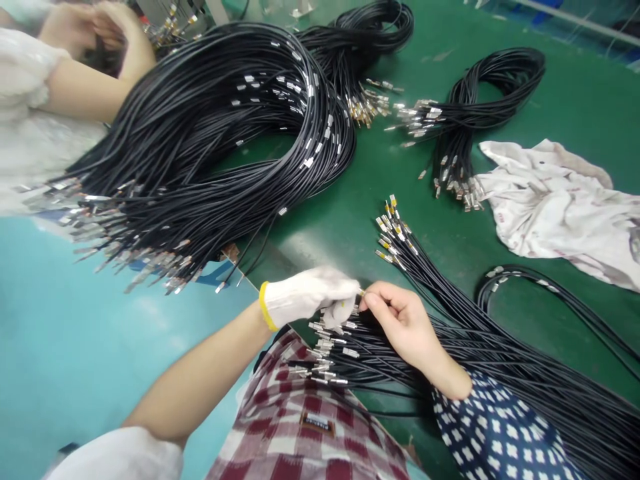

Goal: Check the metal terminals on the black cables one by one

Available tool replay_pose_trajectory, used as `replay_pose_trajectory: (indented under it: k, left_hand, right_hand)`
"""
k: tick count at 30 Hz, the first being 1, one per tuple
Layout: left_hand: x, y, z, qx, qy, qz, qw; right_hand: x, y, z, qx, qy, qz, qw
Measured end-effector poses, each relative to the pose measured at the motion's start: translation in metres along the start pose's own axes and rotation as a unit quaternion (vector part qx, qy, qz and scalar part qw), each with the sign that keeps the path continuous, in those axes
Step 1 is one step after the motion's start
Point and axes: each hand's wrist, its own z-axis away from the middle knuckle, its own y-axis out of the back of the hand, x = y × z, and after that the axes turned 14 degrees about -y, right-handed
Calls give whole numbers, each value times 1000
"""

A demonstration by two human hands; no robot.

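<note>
My left hand (317, 293) wears a white glove with a yellow cuff, its fingers closed on a small metal cable end (361, 292). From the right, my bare right hand (403, 323) pinches at the same piece, thumb against forefinger. Below both hands lies a bundle of black cables (385, 353), its silvery connectors (325, 353) pointing left at the table edge. Another group of cables (440, 280) with yellow-marked ends (393, 227) spreads up behind my right hand.
A large coil of black cables (210, 167) fills the left of the green table (400, 173), hanging over its edge. Smaller bundles (500, 87) lie at the back. A white cloth (560, 200) is at right. Another person's arm (90, 90) reaches in at upper left.
</note>
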Motion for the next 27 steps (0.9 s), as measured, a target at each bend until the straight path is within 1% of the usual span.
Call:
replay_pose_trajectory:
  k: [5, 9, 12, 15, 18, 21, 27]
  left_hand:
    - [-1, -1, 0, 0, 19, 20, 1000]
    - [3, -2, 0, -7, 20, 20, 1000]
    - [5, -2, -1, -4, 27, 18, 999]
    - [1, 0, -3, 24, 45, 34, 998]
    - [-5, 4, -6, 38, 65, 63, 995]
    - [-7, 7, -9, 20, 64, 70, 995]
    - [1, 7, -11, -2, 74, 60, 995]
  right_hand:
    - [0, -3, 0, 4, 3, -27, 1000]
    - [2, -5, -1, 2, 1, -25, 1000]
    - [4, -4, -1, -13, -3, -24, 1000]
    - [5, 0, -2, -33, -4, -25, 999]
    - [4, 3, -3, -75, -11, -53, 996]
    - [3, 4, -5, -106, -24, -76, 991]
    - [5, 4, -3, -83, -11, -38, 996]
